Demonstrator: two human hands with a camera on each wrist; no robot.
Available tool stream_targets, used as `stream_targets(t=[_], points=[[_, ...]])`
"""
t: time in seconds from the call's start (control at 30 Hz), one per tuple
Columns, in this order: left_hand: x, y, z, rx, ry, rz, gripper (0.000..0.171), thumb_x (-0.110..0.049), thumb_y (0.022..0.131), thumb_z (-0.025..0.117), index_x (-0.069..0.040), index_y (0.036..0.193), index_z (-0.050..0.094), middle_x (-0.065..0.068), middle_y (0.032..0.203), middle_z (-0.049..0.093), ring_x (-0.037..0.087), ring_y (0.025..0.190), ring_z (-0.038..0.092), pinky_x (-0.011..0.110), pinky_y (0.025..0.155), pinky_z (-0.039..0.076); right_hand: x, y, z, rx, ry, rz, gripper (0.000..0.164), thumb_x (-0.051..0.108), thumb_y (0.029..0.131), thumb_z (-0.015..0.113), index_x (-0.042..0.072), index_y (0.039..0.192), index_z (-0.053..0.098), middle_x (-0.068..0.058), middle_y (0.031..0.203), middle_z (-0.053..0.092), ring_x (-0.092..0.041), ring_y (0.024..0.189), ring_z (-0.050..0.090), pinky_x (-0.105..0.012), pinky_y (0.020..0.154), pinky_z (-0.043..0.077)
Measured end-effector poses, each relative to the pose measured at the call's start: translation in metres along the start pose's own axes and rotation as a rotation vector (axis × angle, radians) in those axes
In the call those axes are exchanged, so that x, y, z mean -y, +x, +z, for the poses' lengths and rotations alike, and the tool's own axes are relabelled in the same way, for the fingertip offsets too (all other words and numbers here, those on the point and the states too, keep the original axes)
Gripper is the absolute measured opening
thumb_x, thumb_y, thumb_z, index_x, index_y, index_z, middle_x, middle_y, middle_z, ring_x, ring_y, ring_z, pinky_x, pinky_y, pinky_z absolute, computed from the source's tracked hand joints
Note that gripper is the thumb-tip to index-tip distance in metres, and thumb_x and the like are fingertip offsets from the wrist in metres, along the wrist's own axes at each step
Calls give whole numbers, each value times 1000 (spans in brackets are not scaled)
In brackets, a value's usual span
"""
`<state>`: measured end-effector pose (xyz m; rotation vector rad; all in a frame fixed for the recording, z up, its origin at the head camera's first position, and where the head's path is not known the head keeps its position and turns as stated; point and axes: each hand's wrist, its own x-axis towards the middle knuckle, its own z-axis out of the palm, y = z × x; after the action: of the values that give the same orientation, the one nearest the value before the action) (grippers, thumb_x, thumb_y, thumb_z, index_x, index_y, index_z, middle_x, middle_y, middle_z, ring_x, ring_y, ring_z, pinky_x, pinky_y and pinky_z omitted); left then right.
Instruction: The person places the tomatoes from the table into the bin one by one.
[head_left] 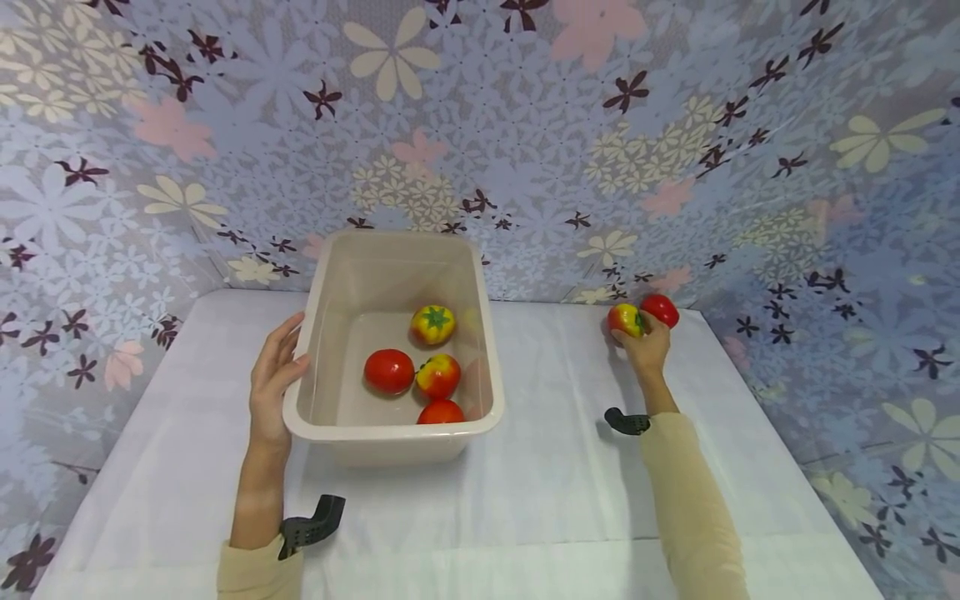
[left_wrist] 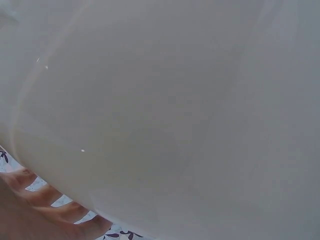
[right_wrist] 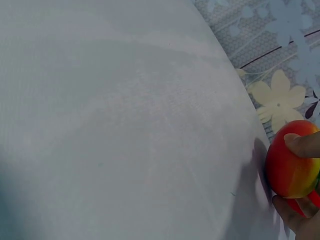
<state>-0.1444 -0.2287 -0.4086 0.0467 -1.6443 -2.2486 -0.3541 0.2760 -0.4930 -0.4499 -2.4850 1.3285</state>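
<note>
My left hand [head_left: 275,375] rests against the left wall of a beige plastic bin [head_left: 405,432], fingers stretched along its outer side. In the left wrist view, those fingers [left_wrist: 70,212] lie by the bin's pale wall [left_wrist: 165,110]. Far to the right, my right hand [head_left: 647,346] pinches a red-and-yellow tomato [head_left: 624,319] with a green top. The right wrist view shows its thumb on the side of this tomato [right_wrist: 287,167] and fingers underneath. Just behind that hand sits a red tomato [head_left: 661,310], partly covered by the fingers.
Inside the bin lie two red-and-yellow tomatoes [head_left: 432,324] and two red ones [head_left: 389,372], one partly hidden by the front rim. A white cloth [head_left: 555,467] covers the table. Flower-patterned fabric [head_left: 525,150] hangs behind it and along both sides.
</note>
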Motion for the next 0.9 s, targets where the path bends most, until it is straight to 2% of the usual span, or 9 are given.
stream_targets(t=[0.23,0.37,0.57,0.9], points=[[0,0,1,7,10,-6,53,-1,92,35,-7,144,45,4,136,52,20,121,48,30,96,38,2,-3,-1,-9,-1,-16,67,12,86,74,-1,144,43,-21,146,40,-34,136,37,-45,116,28],[0,0,1,3,-1,-1,52,0,93,36,-8,143,47,4,135,54,19,121,49,28,95,39,8,-7,2,-11,47,-40,66,13,85,75,0,142,46,-21,143,43,-35,132,42,-45,114,29],[-1,0,0,2,-7,8,52,0,93,36,-7,143,47,4,135,53,19,121,48,28,95,39,30,-19,7,26,142,-36,66,15,85,76,5,143,47,-18,147,42,-34,132,45,-43,110,37],[-1,-1,1,4,-11,5,51,-1,93,37,-9,142,48,1,134,55,18,121,48,27,96,38,63,-26,5,26,174,-162,65,19,85,77,7,143,48,-14,146,45,-32,134,44,-48,112,33]])
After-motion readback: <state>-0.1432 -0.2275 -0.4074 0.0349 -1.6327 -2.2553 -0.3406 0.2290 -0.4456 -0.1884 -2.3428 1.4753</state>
